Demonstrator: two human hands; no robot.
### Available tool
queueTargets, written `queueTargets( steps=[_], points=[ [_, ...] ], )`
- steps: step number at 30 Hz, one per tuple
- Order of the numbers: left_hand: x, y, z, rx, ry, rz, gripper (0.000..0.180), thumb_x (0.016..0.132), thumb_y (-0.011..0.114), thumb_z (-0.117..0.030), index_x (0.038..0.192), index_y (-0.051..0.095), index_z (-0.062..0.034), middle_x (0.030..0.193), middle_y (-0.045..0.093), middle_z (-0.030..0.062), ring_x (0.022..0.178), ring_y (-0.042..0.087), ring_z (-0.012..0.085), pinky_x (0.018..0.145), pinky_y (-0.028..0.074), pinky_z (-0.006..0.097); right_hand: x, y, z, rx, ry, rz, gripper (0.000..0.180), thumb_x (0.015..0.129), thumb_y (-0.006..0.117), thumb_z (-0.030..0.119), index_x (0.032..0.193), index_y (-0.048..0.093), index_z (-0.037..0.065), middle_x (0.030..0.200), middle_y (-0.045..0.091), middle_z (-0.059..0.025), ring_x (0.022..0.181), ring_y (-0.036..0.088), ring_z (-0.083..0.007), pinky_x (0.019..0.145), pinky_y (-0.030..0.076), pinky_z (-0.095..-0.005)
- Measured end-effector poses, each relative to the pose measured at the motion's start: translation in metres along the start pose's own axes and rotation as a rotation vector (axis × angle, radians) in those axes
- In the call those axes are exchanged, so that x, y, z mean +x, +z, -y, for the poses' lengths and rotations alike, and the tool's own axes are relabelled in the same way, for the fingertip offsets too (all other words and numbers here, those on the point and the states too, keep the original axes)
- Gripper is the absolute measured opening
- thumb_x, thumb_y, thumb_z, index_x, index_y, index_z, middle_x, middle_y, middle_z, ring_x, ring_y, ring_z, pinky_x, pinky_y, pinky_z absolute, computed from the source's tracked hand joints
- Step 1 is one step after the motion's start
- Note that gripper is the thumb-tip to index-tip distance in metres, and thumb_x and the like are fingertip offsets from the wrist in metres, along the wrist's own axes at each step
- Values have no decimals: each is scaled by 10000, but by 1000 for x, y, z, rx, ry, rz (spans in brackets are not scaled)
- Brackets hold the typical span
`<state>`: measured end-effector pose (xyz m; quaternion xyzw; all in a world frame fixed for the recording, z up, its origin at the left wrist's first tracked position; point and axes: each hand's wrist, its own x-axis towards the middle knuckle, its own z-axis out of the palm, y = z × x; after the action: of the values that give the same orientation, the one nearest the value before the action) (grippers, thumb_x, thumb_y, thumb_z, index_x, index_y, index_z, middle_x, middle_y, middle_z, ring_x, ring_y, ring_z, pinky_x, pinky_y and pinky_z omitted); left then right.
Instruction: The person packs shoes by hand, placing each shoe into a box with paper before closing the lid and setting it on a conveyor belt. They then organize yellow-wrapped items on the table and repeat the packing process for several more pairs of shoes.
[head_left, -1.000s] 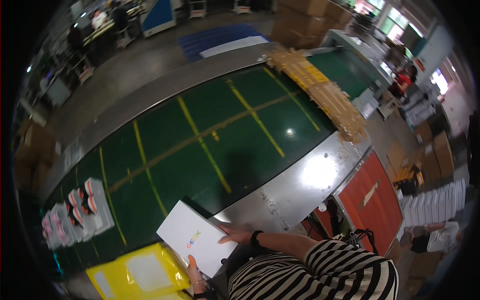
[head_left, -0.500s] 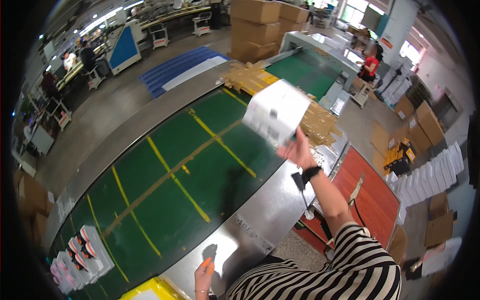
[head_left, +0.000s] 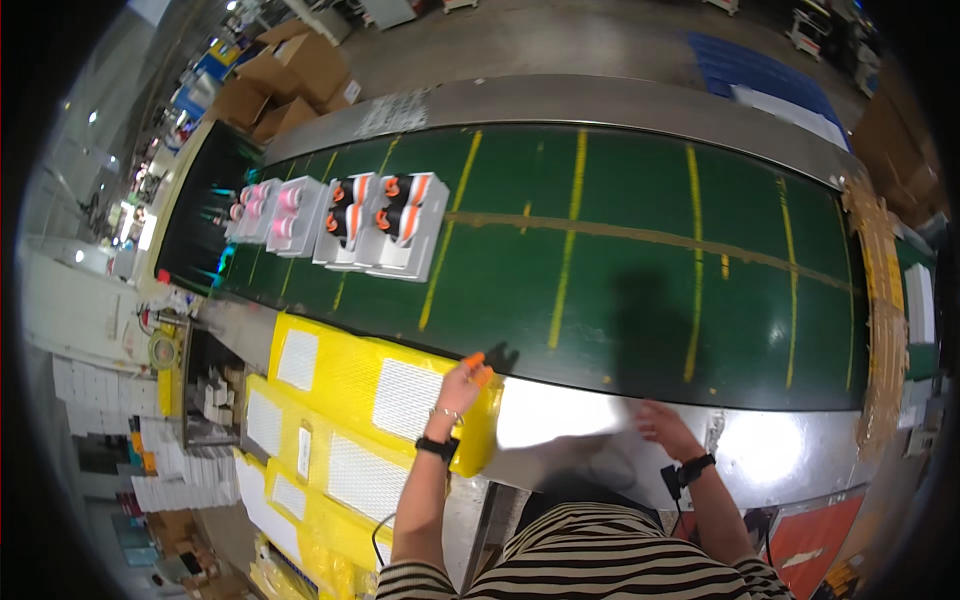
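My left hand [head_left: 465, 384] is over the right end of the yellow plastic-wrapped packs [head_left: 345, 385], by the belt's near edge. Orange covers show on two of its fingertips, slightly apart, and I see nothing held. Above the shiny metal ledge [head_left: 560, 413], my right hand [head_left: 668, 428] has loosely spread fingers and is bare of any object. On the green belt [head_left: 510, 270], to the left, open white boxes [head_left: 410, 262] hold black, white and orange shoes [head_left: 398, 222]. Farther left, more open boxes hold pink shoes [head_left: 285, 225]. A white box [head_left: 918, 305] lies at far right.
Brown tape and cardboard [head_left: 875, 300] cover the joint at the belt's right end. A metal rail [head_left: 600, 100] runs along the far side. Cardboard boxes [head_left: 300, 75] stand beyond it at upper left. A red board [head_left: 820, 540] is at lower right.
My view has swung left. My right hand no longer has the white box and has drawn back to the near ledge. My left hand has moved to the belt's near edge.
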<state>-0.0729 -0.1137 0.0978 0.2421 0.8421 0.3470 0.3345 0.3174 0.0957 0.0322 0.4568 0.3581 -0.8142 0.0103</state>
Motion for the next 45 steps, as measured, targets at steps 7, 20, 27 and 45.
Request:
queueTargets(
  steps=[7,20,27,45],
  points=[
    [153,-114,28,718,-42,-370,836,745,750,-265,1412,313,-14,1430,328,244,1272,343,442,1021,385,468,10,50,33,-574,11,11,436,913,624,281,1303,534,107,1076,626,-16,951,574,-122,820,466,-295],
    [145,54,-26,789,652,-130,186,745,614,-108,931,616,-109,930,548,90,844,567,256,713,482,382,20,80,81,-289,-105,-244,351,919,630,248,1236,554,115,1082,641,-44,908,629,-150,768,506,-281],
    [13,114,-59,945,1019,98,123,829,564,-180,930,626,-145,865,578,27,841,615,193,647,506,326,-34,141,152,-1405,-1024,-150,381,743,720,152,1117,653,138,1256,532,-124,1200,464,-344,986,408,-414],
    [-168,223,-9,614,1139,355,396,772,520,-70,1162,581,-96,893,616,123,881,594,315,816,462,415,-185,34,167,-2033,-621,-92,610,628,605,755,757,754,178,720,641,-50,843,618,-311,1045,205,-614]
  ],
)
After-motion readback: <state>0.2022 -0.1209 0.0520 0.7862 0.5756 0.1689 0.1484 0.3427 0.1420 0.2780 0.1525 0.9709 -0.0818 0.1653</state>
